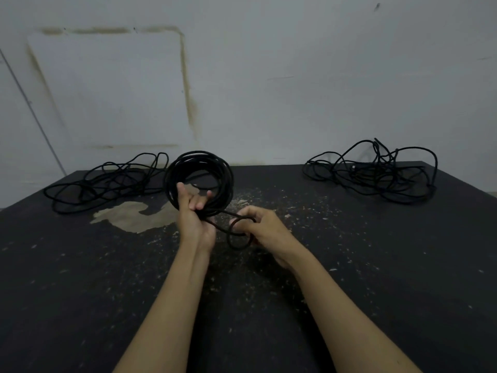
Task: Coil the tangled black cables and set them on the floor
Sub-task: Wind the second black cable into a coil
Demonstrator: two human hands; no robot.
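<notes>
Your two hands hold a round coil of black cable above the dark table.

Your left hand grips the bottom of the coil, fingers curled round the bundled turns so that it stands upright over the scuffed table. Your right hand pinches the loose tail, which bends into a small loop just beside the coil (the cable's end is hidden under your fingers). Two tangled heaps lie on the table near the wall: the left heap spread flat behind the coil, the right heap well apart, piled higher.
</notes>
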